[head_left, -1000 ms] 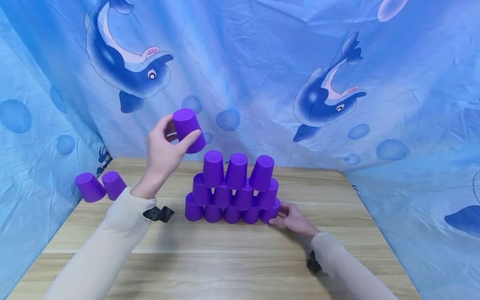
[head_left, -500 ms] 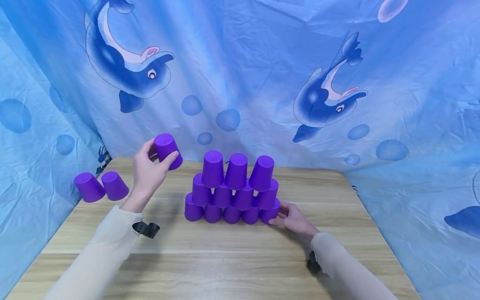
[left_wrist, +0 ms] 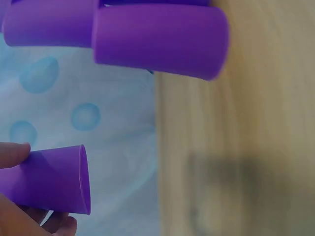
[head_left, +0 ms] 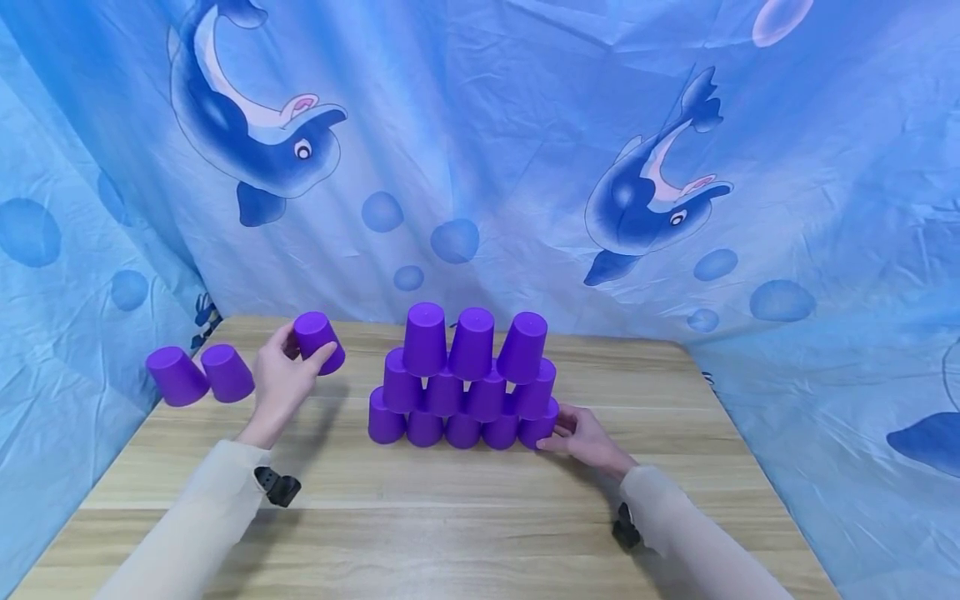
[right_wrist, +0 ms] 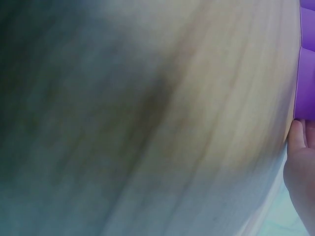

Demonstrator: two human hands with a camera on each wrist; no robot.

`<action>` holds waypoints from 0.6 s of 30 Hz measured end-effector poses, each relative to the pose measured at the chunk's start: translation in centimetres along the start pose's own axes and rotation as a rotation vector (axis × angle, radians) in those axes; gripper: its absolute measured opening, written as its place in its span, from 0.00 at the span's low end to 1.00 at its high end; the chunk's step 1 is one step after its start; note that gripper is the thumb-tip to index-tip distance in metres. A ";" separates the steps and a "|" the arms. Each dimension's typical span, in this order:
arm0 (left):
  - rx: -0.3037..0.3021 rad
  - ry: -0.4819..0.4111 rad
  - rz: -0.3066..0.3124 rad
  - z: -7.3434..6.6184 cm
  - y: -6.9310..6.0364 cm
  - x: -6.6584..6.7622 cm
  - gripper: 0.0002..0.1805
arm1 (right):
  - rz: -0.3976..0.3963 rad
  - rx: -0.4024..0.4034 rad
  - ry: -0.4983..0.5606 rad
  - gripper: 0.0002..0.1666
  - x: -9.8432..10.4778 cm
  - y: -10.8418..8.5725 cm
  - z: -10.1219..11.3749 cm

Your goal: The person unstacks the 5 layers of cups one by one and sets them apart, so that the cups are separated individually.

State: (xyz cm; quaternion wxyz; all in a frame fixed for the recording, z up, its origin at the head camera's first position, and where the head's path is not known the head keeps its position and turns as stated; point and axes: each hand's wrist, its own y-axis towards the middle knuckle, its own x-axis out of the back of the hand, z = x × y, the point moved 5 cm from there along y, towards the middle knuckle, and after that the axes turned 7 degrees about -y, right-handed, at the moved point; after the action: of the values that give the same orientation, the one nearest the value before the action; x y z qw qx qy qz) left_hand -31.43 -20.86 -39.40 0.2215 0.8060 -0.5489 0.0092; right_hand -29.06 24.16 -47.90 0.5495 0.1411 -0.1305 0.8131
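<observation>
In the head view my left hand (head_left: 283, 375) grips a mouth-down, slightly tilted purple cup (head_left: 318, 343), left of the stack and clear of it. The left wrist view shows this cup (left_wrist: 49, 182) between the thumb and fingers of that hand (left_wrist: 17, 216). Mouth-down purple cups form a three-row stack mid-table, the top row holding three, its left one (head_left: 425, 340) nearest the held cup. My right hand (head_left: 588, 437) has its thumb and fingers round the side of the bottom row's rightmost cup (head_left: 537, 425); the right wrist view shows the thumb (right_wrist: 297, 135) against it.
Two more purple cups, one at the far left (head_left: 177, 377) and one beside it (head_left: 227, 373), stand near the left edge of the wooden table (head_left: 450, 533). A blue dolphin-print curtain (head_left: 480, 125) hangs behind the table and at both sides.
My left hand has come down and to the left with its cup, away from the stack's top. My right hand and the stack have stayed put.
</observation>
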 end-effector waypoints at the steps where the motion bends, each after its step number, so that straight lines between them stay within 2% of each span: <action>1: 0.015 0.012 0.000 0.5 0.0 0.1 0.34 | -0.001 0.001 -0.002 0.37 0.0 0.0 0.0; 8: 0.083 0.118 -0.017 3.9 0.1 1.5 0.36 | 0.001 0.009 -0.025 0.37 0.0 0.1 -0.1; 14: 0.124 0.142 -0.047 6.7 0.5 2.7 0.36 | -0.022 -0.001 -0.011 0.39 0.1 0.7 -2.1; 18: 0.161 0.159 -0.053 7.9 0.8 3.1 0.35 | -0.033 -0.003 -0.018 0.39 0.2 1.0 -2.9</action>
State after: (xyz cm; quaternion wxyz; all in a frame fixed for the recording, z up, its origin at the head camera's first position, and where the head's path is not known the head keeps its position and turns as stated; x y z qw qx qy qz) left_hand -32.68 -26.69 -45.45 0.1993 0.8320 -0.5057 0.1113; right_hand -30.28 25.07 -50.52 0.5616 0.1496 -0.1343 0.8026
